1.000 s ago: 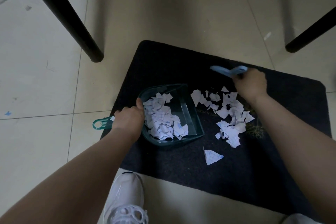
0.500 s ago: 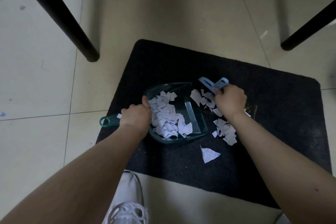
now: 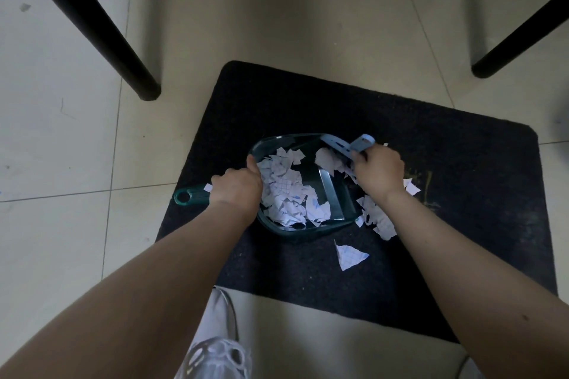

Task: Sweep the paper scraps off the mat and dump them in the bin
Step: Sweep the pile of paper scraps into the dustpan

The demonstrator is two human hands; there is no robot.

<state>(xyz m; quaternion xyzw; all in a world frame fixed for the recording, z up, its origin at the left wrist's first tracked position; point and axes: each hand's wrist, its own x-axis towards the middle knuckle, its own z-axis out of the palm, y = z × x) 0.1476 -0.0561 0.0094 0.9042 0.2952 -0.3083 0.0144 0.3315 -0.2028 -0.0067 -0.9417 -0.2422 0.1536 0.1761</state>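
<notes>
Your left hand (image 3: 235, 191) grips the dustpan (image 3: 308, 188) by its handle, thumb hooked over the pan's rim, and holds it flat on the mat (image 3: 462, 163) near the mat's middle, mouth facing the right edge. Your right hand (image 3: 378, 171) is closed around the blue brush (image 3: 348, 144), which sits right at the pan's mouth with scraps under it; its bristles are hidden by your hand. A good heap of scraps (image 3: 286, 194) already lies inside the pan. The rest (image 3: 377, 218) trail along the lip toward the near edge, just under your right wrist, and one larger scrap (image 3: 349, 255) lies apart, nearer the mat's near edge, off the pan's near corner. So what remains lies on the brush side of the pan and toward you, closer to your right hand than your left. The lip's long axis runs away from you, so a stroke leftward across it should carry the trail in; the loose scrap likely needs its own pass. No bin is in view.
</notes>
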